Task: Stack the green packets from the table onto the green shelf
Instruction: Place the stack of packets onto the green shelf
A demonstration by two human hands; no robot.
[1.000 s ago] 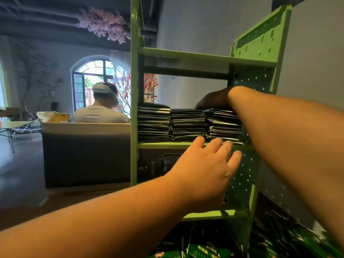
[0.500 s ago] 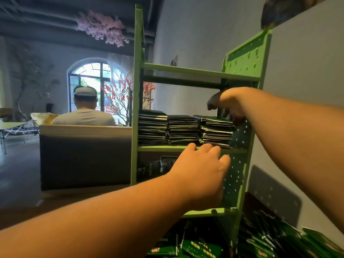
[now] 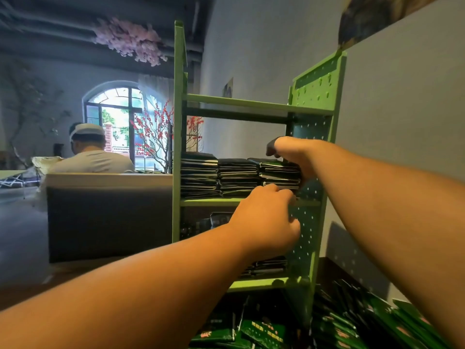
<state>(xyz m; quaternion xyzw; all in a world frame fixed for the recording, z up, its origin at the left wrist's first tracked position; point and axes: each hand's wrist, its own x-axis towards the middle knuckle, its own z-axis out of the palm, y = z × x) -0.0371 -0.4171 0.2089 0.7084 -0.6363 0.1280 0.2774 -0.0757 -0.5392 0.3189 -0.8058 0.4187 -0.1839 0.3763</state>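
The green shelf [image 3: 208,202] stands in front of me, its pegboard side on the right. Its middle board carries three stacks of dark green packets: left [image 3: 198,175], middle [image 3: 237,176] and right [image 3: 279,172]. My right hand [image 3: 292,157] is at the right end of the right stack, thumb over the top and fingers curled down its side. My left hand [image 3: 266,217] is at the front edge of the middle board, just below that stack, with its fingers curled and its palm hidden. More packets [image 3: 269,268] lie on the lower board.
Loose green packets [image 3: 264,333] are heaped on the table below the shelf, with more to the right [image 3: 377,323]. A grey wall [image 3: 402,147] runs close along the right. To the left, a seated person [image 3: 90,159] faces away behind a dark bench back [image 3: 108,222].
My right hand moved from the top of the right stack down round its right end. The fingers of my left hand went from straight to curled at the board's edge. The view shifted right.
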